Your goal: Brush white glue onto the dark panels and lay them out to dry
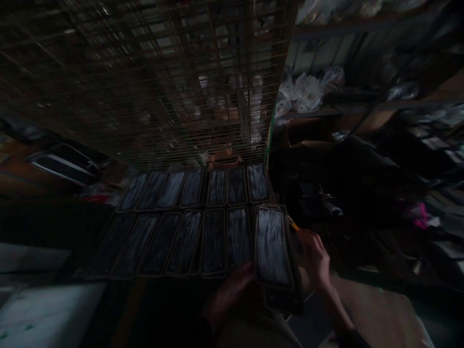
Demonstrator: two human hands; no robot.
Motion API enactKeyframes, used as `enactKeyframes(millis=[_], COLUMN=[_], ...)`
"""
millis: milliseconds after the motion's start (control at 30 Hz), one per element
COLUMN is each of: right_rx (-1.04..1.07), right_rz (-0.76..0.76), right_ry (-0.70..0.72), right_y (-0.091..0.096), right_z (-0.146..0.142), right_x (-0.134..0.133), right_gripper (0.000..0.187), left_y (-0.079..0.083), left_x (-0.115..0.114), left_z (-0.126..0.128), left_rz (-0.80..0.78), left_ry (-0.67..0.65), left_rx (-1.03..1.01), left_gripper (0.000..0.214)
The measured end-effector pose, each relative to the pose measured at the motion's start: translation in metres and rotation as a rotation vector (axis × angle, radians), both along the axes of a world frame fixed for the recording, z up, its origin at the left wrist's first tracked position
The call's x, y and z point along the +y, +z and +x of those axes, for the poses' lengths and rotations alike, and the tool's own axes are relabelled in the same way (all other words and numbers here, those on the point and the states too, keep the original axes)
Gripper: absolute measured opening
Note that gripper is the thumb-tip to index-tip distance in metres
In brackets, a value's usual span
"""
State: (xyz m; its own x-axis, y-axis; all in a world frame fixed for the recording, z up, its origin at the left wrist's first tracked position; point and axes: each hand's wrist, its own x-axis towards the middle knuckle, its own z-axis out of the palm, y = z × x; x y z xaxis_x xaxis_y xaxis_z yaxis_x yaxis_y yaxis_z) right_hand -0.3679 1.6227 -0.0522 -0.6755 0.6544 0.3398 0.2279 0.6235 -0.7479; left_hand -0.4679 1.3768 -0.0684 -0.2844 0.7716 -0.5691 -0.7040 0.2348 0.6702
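My left hand (235,285) is closed on the lower left edge of a dark rectangular panel (273,246) with rounded corners and whitish streaks across its face. Behind it, at the bottom, shows the end of another dark panel (281,300). My right hand (316,253), beside the panel's right edge, grips a thin yellow-handled tool (292,223), which looks like a small brush. Two rows of similar panels (237,232) lie to the left, some streaked white and others darker. The picture is dim, and my left fingers are partly hidden.
A tall wire mesh rack (217,96) rises behind the panels. Shelves (333,108) with clear plastic bags (308,89) stand at the right. A cardboard box (387,309) is at lower right, and a pale surface (47,314) lies at lower left.
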Motion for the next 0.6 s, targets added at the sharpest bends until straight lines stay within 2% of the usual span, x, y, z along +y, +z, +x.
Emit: enactKeyframes(millis=[100, 267, 467, 600], right_rx=[-0.017, -0.148, -0.211, -0.199], right_rz=[0.090, 0.176, 0.179, 0.157], right_ry=[-0.155, -0.311, -0.401, -0.422], right_y=[-0.001, -0.009, -0.028, -0.034], right_z=[0.021, 0.049, 0.071, 0.073], right_x=[-0.007, -0.018, -0.035, -0.045], right_gripper=[0.030, 0.038, 0.042, 0.043], left_y=[0.024, 0.055, 0.090, 0.093], left_x=[0.007, 0.023, 0.035, 0.027], left_z=[-0.007, -0.040, -0.116, -0.182], left_rz=[0.055, 0.188, 0.375, 0.356], left_ry=[0.070, 0.050, -0.065, -0.007], left_rx=[-0.045, -0.010, 0.191, 0.323], left_gripper=[0.031, 0.031, 0.028, 0.027])
